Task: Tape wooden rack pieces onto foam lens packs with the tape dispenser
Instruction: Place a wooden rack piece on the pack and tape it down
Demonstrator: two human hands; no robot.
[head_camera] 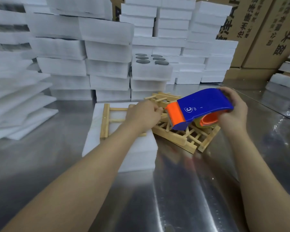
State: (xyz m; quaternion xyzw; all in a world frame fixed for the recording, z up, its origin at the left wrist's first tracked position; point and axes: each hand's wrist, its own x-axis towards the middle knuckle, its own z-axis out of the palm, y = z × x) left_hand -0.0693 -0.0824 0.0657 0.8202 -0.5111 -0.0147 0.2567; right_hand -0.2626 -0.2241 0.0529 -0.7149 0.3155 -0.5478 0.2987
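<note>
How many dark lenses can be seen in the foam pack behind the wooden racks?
6 lenses, all set in the top of one foam pack: three in the left column, three in the right column. More may be hidden in the closed packs.

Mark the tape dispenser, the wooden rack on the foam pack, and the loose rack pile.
tape dispenser (pixel 206 104), head view, blue housing.
wooden rack (pixel 105 121), head view, left rail.
loose rack pile (pixel 172 136), head view, front rail.

Shiny metal table (pixel 182 198), printed cardboard boxes (pixel 258 34) at back right, thin foam sheets (pixel 17 106) at left.
</note>
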